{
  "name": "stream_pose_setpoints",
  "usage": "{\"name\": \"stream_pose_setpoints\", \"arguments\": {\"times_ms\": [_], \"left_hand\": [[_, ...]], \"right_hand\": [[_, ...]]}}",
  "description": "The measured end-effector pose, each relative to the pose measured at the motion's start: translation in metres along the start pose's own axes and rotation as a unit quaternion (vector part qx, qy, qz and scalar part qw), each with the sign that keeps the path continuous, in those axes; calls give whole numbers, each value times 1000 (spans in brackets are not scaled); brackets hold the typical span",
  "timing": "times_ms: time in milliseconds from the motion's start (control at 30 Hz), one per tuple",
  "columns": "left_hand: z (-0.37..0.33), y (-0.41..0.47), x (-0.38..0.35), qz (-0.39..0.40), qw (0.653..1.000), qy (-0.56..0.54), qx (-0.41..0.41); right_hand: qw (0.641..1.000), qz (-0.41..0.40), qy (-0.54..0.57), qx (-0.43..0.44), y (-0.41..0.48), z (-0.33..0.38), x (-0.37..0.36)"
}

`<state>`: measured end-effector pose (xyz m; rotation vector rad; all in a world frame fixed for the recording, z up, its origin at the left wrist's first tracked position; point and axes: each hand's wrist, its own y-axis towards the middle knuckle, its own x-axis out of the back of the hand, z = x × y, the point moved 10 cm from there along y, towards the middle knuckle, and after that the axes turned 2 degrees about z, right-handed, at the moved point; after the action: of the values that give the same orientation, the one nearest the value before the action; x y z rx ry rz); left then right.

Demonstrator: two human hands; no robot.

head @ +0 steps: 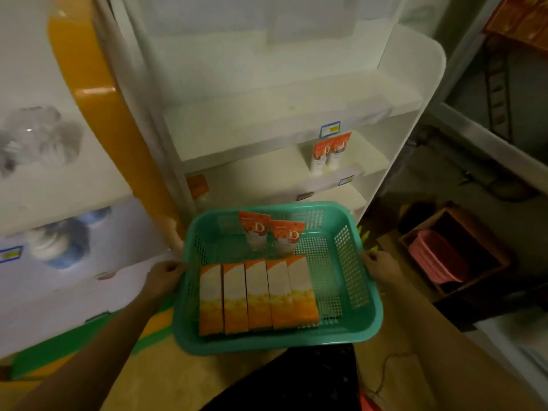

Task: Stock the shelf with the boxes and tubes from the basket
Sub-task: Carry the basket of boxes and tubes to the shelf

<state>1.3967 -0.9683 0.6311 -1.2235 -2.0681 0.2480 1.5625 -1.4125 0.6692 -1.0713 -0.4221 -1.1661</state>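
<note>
Hands on both sides of a teal basket (341,330), held up in front of a white shelf unit (415,84). Going left to right: left hand (166,277) has its fingers curled tight around the basket's left rim, and right next to it, along the near left part of the basket floor, five orange-and-white boxes (258,295) lie flat side by side, touching each other in a neat row. Up by the far edge, roughly middle, two orange-topped tubes (271,232) stand cap-down next to each other, leaning on the back wall. The right part of the basket floor is bare mesh. Right hand (378,269) grips the right rim, fingers wrapped around the edge. On the shelf behind, two more tubes of the same kind (327,152) stand at the front right corner of a middle shelf, with a blue price tag (329,129) on the shelf edge just above them. Off to the right on the floor, a pink basket (436,256) sits in a cardboard box (486,256).
</note>
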Motion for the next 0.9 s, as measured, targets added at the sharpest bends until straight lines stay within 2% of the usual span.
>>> {"name": "stream_pose_setpoints", "arguments": {"times_ms": [233, 500, 667, 800, 900], "left_hand": [[-20, 22, -34, -37, 999, -13, 28], [-18, 51, -93, -117, 990, -31, 75], [3, 54, -130, -118, 983, -52, 130], [24, 67, -153, -114, 983, -64, 131], [44, 83, -172, -126, 985, -43, 110]], "right_hand": [[999, 41, -16, 17, 79, 4, 16], [991, 115, -14, 66, 192, 21, 10], [984, 162, -13, 78, 234, 19, -4], [976, 206, -4, 74, 261, 2, -36], [981, 170, -11, 95, 282, -21, -64]]}}
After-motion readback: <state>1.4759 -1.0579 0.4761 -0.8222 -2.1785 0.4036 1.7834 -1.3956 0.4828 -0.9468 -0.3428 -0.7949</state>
